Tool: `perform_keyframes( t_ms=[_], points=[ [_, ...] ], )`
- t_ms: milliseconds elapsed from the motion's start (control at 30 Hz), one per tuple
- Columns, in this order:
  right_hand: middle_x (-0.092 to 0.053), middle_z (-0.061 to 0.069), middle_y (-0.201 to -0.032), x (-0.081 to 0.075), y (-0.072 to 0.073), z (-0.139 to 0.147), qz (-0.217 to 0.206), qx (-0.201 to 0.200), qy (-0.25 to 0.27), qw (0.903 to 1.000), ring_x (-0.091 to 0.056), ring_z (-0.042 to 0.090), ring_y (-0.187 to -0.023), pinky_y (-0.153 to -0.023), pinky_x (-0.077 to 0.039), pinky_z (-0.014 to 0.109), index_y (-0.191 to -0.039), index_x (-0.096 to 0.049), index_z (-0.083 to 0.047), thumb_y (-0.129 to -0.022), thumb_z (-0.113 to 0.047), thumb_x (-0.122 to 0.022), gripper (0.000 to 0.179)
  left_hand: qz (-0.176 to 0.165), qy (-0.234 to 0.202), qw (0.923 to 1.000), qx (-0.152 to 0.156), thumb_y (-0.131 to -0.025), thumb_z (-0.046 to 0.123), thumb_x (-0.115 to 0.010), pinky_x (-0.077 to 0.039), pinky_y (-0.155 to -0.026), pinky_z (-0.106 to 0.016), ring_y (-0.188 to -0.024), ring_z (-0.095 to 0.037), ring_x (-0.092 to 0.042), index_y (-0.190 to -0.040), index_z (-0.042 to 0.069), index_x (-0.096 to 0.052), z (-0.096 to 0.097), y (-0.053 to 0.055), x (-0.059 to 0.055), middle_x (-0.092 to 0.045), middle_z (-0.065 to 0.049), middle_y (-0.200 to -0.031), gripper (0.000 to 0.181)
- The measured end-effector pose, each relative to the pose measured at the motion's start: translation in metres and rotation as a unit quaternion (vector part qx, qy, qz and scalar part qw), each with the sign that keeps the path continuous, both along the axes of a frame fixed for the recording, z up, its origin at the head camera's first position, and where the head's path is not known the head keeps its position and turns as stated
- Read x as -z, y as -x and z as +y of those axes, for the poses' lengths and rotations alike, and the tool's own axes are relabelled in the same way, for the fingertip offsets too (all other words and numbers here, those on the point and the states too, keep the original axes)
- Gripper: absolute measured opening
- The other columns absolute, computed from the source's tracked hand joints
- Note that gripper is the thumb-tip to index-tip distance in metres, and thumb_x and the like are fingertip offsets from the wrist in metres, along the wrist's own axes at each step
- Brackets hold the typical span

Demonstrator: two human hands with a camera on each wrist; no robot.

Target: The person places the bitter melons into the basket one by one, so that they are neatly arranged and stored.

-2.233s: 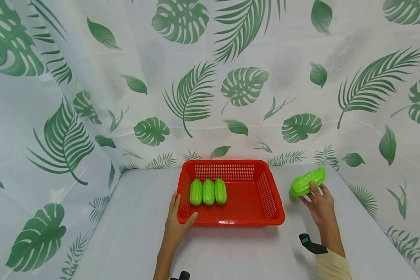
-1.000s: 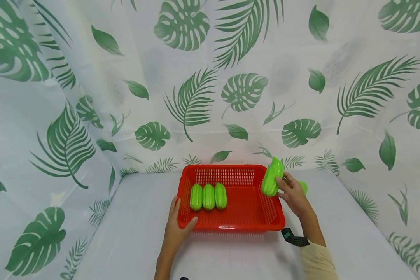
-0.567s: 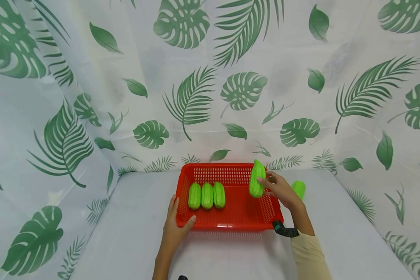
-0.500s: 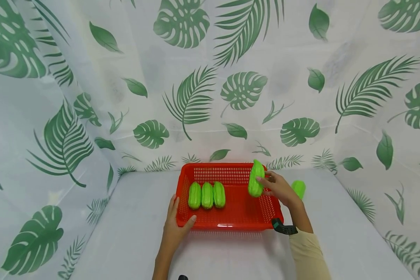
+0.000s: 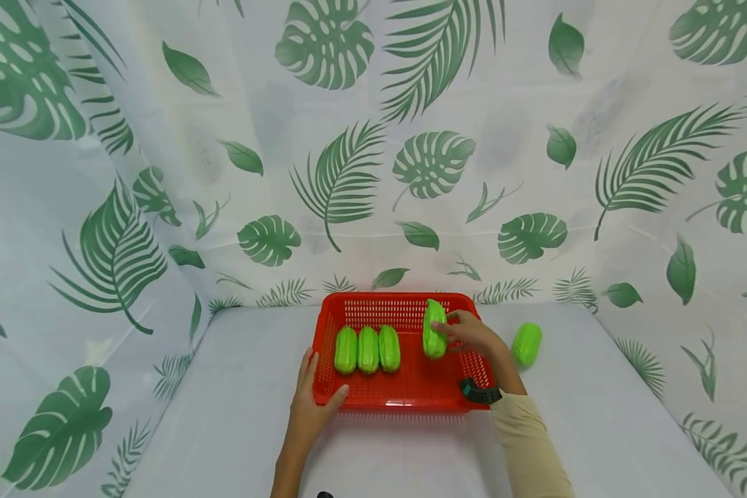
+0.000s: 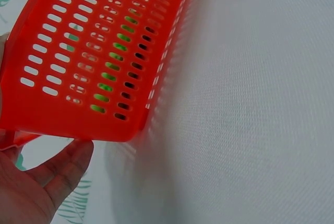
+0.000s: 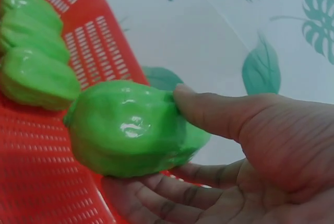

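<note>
My right hand point(image 5: 473, 333) holds a shiny bright green ribbed vegetable point(image 5: 434, 330), thumb on one side and fingers on the other. It hangs upright above the right half of the red plastic basket point(image 5: 404, 403), and its near end fills the middle of the right wrist view point(image 7: 130, 127). Three similar green vegetables point(image 5: 368, 349) lie side by side in the basket's left part. My left hand point(image 5: 309, 408) grips the basket's front left corner, thumb on the front rim and fingers along the left side. The left wrist view shows its fingers point(image 6: 68, 169) against the outer wall.
Another green vegetable point(image 5: 527, 344) lies on the white tabletop point(image 5: 224, 415), right of the basket. A white curtain point(image 5: 361, 173) with green leaf prints stands behind the table and along both sides.
My right hand has carried the green vegetable from the right of the table leftward over the basket and lowered it a little. My left hand stays at the corner.
</note>
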State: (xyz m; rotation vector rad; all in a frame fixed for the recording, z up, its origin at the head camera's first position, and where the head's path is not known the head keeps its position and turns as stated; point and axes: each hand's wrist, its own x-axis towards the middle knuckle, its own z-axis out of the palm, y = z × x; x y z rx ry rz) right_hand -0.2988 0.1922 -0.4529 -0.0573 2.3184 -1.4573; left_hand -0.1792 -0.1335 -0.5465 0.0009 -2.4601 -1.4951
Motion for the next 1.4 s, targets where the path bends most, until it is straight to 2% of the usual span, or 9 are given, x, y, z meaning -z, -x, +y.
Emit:
perform_keyframes(
  t_ms=[133, 333, 600, 833, 967, 1200, 1400],
  points=[
    [-0.054, 0.018, -0.104, 0.004, 0.001, -0.005, -0.01, 0.005, -0.022, 0.9997, -0.06, 0.027, -0.091, -0.093, -0.054, 0.052, -0.138, -0.034, 0.011, -0.096, -0.033, -0.062, 0.068, -0.004, 0.0, 1.0, 0.002, -0.082, 0.053, -0.071, -0.035, -0.111, -0.058, -0.15, -0.029, -0.021, -0.155, 0.016, -0.028, 0.001, -0.001, 0.002, -0.017, 0.002, -0.164, 0.093],
    [-0.058, 0.02, -0.112, 0.007, 0.002, -0.011, -0.02, -0.005, -0.036, 0.9991, -0.064, 0.027, -0.093, -0.092, -0.055, 0.052, -0.139, -0.036, 0.01, -0.095, -0.035, -0.062, 0.068, 0.0, 0.001, 1.0, 0.004, -0.082, 0.052, -0.071, -0.033, -0.112, -0.058, -0.15, -0.029, -0.021, -0.155, 0.015, -0.028, 0.001, -0.001, 0.003, -0.018, -0.001, -0.164, 0.092],
    [-0.061, 0.019, -0.111, 0.013, 0.01, -0.02, -0.037, -0.009, -0.057, 0.9976, -0.066, 0.031, -0.095, -0.092, -0.054, 0.052, -0.13, -0.045, 0.008, -0.093, -0.032, -0.066, 0.059, -0.005, -0.007, 1.0, 0.003, -0.083, 0.05, -0.072, -0.031, -0.113, -0.057, -0.151, -0.028, -0.02, -0.155, 0.015, -0.028, 0.002, -0.001, 0.001, -0.017, 0.002, -0.164, 0.092],
    [-0.068, 0.012, -0.096, 0.019, 0.02, -0.028, -0.049, -0.041, -0.077, 0.995, -0.07, 0.025, -0.086, -0.084, -0.059, 0.046, -0.106, -0.064, 0.003, -0.092, -0.03, -0.066, 0.035, -0.006, -0.003, 1.0, 0.001, -0.083, 0.05, -0.072, -0.032, -0.112, -0.058, -0.15, -0.03, -0.021, -0.155, 0.015, -0.028, 0.001, 0.0, 0.002, -0.018, 0.001, -0.164, 0.092],
    [-0.067, 0.011, -0.094, 0.026, 0.024, -0.031, -0.06, -0.046, -0.094, 0.9927, -0.07, 0.024, -0.084, -0.08, -0.061, 0.043, -0.103, -0.063, 0.002, -0.092, -0.028, -0.067, 0.032, -0.003, -0.008, 1.0, -0.001, -0.082, 0.048, -0.073, -0.032, -0.113, -0.056, -0.15, -0.029, -0.022, -0.155, 0.014, -0.029, 0.002, 0.0, 0.002, -0.019, 0.0, -0.164, 0.092],
    [-0.068, 0.013, -0.096, 0.038, 0.026, -0.036, -0.087, -0.036, -0.108, 0.9897, -0.07, 0.025, -0.083, -0.076, -0.061, 0.042, -0.105, -0.061, 0.002, -0.09, -0.028, -0.07, 0.034, -0.006, -0.004, 1.0, 0.0, -0.082, 0.049, -0.073, -0.033, -0.112, -0.055, -0.15, -0.029, -0.022, -0.155, 0.015, -0.028, 0.003, -0.001, 0.003, -0.018, 0.001, -0.164, 0.092],
    [-0.068, 0.015, -0.098, 0.039, 0.028, -0.043, -0.093, -0.025, -0.104, 0.9898, -0.07, 0.027, -0.085, -0.077, -0.061, 0.043, -0.105, -0.061, 0.002, -0.091, -0.027, -0.069, 0.034, 0.003, -0.007, 1.0, -0.002, -0.082, 0.048, -0.073, -0.032, -0.113, -0.057, -0.15, -0.029, -0.022, -0.154, 0.014, -0.029, 0.003, -0.002, -0.001, -0.02, -0.002, -0.164, 0.091]
  ],
)
